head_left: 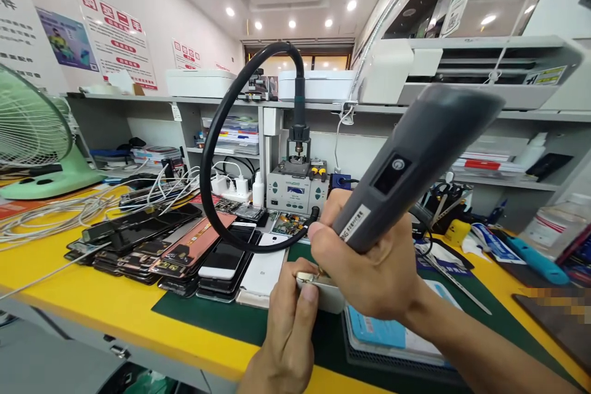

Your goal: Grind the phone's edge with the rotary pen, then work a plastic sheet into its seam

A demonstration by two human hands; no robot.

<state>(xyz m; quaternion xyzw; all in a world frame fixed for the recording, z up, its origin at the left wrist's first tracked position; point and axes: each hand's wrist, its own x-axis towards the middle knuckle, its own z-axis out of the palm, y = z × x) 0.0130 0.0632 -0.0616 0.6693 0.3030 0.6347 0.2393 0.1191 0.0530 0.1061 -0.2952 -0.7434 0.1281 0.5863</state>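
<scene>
My right hand [373, 265] is wrapped round a dark grey electric hand tool [415, 148] with a power button and a small dark display. The tool slants up to the right, and its working end is hidden behind my fingers. Below it, my left hand [290, 320] pinches a small pale, rounded-edged object [330, 297] between thumb and fingers. Its kind does not show clearly. Both hands meet close together at that object, over a green mat [212, 320].
Stacked phones and phone parts [175, 246] lie left of my hands. A rework station [295, 191] with a looping black hose [207, 154] stands behind. A blue-and-white case [378, 326], tweezers [462, 286] and a bottle [554, 225] are on the right; a green fan [69, 166] is far left.
</scene>
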